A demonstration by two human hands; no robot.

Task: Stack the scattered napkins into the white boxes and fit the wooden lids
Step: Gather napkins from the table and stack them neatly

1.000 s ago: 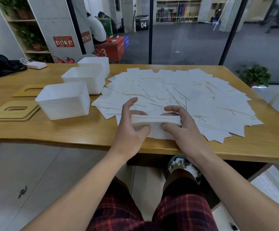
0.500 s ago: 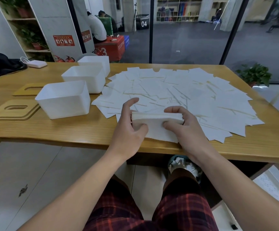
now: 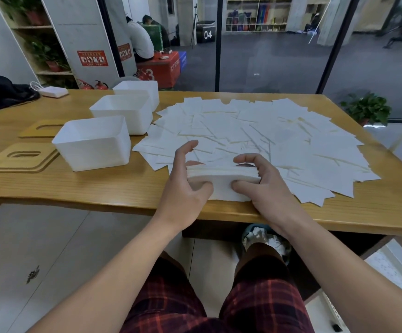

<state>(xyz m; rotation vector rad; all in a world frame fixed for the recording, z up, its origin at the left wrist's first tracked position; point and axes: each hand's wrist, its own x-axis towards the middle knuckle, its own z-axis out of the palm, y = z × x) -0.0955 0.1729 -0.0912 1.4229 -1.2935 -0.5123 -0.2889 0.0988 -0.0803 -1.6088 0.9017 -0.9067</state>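
- Since a second ago the napkin stack [image 3: 222, 175] has barely moved; it stays at the near edge of the bench [image 3: 75, 188], squared between both hands.
- The left hand [image 3: 185, 186] grasps its left end, the right hand [image 3: 265, 181] its right end.
- The nearest white box [image 3: 94, 143] stands to the left, apart from the stack; loading looks next.
- Many scattered napkins [image 3: 267, 138] remain, and the wooden lids [image 3: 22, 157] lie unused.

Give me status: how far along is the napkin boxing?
Early. Done: nothing boxed; the nearest white box looks empty. In hand: left hand and right hand squeeze one napkin stack at the table edge. Left: the scattered napkins across the table, and the wooden lids lie unfitted.
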